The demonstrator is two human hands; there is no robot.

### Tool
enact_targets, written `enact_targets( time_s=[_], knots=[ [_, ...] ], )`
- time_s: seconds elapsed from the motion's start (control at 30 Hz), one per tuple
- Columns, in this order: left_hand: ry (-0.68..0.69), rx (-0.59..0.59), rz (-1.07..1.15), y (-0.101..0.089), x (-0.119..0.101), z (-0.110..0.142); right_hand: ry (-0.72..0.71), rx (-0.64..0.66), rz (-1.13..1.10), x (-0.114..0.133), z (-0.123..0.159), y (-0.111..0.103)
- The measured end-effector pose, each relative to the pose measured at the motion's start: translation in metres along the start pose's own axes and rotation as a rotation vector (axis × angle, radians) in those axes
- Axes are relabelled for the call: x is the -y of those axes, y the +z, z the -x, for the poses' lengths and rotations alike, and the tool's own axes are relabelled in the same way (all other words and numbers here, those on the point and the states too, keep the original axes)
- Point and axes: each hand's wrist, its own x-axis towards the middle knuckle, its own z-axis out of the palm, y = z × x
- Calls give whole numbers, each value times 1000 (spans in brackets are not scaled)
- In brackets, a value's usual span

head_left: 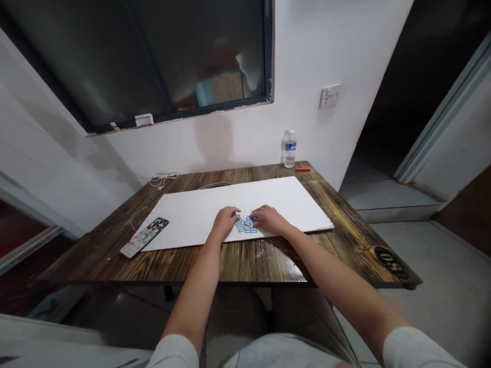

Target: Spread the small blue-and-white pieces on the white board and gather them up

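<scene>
scorched-grain wooden table point(92, 255) in a white-walled room, with small blue rectangular clips point(245, 225) heaped between two hands

a white rectangular board point(276, 197) is laid across the tabletop, and the clips are piled near its front edge. the left hand point(226, 222) and right hand point(270, 220) are held at the heap with fingers curled downward, partly closed; whether any clip is gripped cannot be told. a phone in a black-and-white patterned case point(144, 237) is placed beside the board, and a coiled white cable point(163, 179) is left behind it. a clear plastic water bottle point(290, 149) is stood near a red pen point(303, 169) by the wall, its blue label too small to be read. a white wall socket point(330, 95) is fixed above. a round black tag point(386, 262) on the table's corner is marked 08 in pale digits.
</scene>
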Motion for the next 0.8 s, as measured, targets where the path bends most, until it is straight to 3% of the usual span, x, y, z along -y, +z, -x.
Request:
enact_targets(
  time_s=[0.1, 0.17, 0.23, 0.33, 0.4, 0.47, 0.63, 0.7, 0.8],
  knots=[
    [1, -212, 1, -6, -6, 0, 10, -2, 8, 1, 0, 1],
    [85, -268, 5, -10, -11, 1, 18, -12, 2, 1, 0, 0],
    [208, -126, 3, -12, -15, 4, 23, -18, 0, 2, 1, -1],
    [317, 214, -39, -11, -18, 8, 46, -15, 8, 3, 1, -4],
    [308, 281, -76, -10, -20, 9, 62, -19, -2, 4, 1, -5],
    [263, 210, -103, -9, -19, 8, 75, -32, -22, 3, 1, -5],
    [75, -105, -115, -3, -8, 2, 81, -56, -39, -2, 1, -4],
    [-1, -136, -148, 3, -2, 1, 69, -55, -32, -2, 0, -4],
    [-65, -53, -255, 14, 3, -2, 65, -41, -15, -1, 0, -5]
  ],
)
